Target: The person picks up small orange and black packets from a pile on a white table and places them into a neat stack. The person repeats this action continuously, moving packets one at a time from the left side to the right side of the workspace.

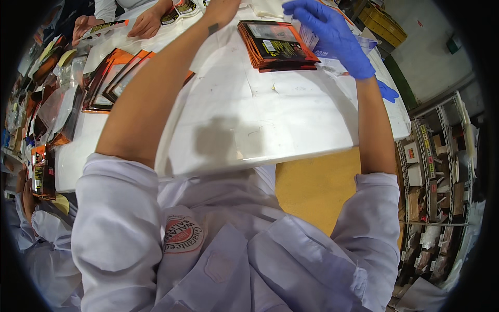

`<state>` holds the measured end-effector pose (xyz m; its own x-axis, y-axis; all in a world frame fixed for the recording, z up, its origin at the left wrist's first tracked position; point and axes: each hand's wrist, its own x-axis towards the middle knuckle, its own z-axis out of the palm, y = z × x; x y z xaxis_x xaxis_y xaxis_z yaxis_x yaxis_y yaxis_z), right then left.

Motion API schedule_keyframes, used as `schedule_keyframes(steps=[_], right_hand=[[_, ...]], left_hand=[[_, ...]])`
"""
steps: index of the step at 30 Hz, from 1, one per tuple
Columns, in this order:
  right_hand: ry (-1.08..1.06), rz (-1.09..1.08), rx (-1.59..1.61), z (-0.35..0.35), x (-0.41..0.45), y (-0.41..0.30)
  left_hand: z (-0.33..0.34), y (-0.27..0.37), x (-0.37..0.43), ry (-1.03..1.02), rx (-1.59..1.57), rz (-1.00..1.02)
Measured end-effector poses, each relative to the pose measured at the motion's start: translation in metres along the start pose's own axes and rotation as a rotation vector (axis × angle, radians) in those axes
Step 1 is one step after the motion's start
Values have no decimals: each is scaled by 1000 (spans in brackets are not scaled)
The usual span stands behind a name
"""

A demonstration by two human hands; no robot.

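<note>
My left hand (224, 11) is bare and reaches to the top edge of the view, where its fingers are cut off. On its wrist is a small dark patch. My right hand (331, 35) wears a blue disposable glove; its fingers point up and left, with nothing visible between them. Just below and left of it sits a stack of black-and-orange printed pouches (278, 46) on the white-covered table (265, 121). A blue-and-white carton (323, 52) stands partly hidden behind the gloved hand. Another blue glove (386, 91) lies near the table's right edge.
Fanned pouches (107, 78) lie left, partly behind my left forearm. A co-worker's hands (146, 23) hold a pouch across the table. More pouches and clear plastic (58, 105) crowd the far left. A wire shelf (432, 167) and a yellow crate (382, 23) stand right.
</note>
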<state>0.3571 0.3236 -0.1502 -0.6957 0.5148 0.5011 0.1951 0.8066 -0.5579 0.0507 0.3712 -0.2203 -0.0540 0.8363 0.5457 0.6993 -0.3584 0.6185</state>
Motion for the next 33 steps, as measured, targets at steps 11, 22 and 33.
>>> schedule_keyframes(steps=[11,22,33], right_hand=[[-366,216,-460,66,55,9],[-268,178,-473,82,65,37],[-111,154,-118,93,104,-54]], left_hand=[[-166,99,-130,-247,474,60],[-200,59,-192,-173,337,-92],[-217,62,-232,-210,484,-33]])
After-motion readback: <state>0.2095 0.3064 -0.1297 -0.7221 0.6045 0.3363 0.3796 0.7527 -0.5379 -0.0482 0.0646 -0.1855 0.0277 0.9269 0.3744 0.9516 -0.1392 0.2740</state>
